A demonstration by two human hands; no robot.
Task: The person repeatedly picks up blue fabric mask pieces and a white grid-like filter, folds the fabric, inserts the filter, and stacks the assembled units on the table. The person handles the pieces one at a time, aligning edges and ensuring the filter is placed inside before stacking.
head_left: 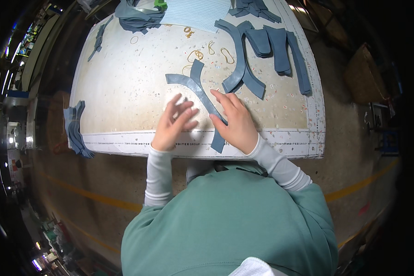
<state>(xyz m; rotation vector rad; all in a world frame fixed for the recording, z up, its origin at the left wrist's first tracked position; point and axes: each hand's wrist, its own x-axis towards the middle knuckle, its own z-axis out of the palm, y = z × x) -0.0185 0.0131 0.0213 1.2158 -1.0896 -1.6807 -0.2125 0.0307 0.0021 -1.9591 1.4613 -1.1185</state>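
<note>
Two curved blue-grey fabric strips (pixel 200 92) lie crossed on the table in front of me, their lower ends overlapping near the table's front edge. My right hand (pixel 237 122) rests at their right side, fingers stretched and thumb apart, the thumb touching the lower part of the strips. Part of the fabric is hidden beneath that hand. To the left of the strips is my left hand (pixel 172 124), its fingers spread and slightly bent, with nothing in them. Further up on the right lies a stack of curved fabric pieces (pixel 238 60) of the same colour.
More fabric pieces (pixel 280 50) lie at the far right. A larger pile (pixel 135 18) sits at the back left, beside a light-blue sheet (pixel 195 14). Several rubber bands (pixel 195 56) are scattered mid-table. Another fabric bundle (pixel 76 129) hangs over the left edge.
</note>
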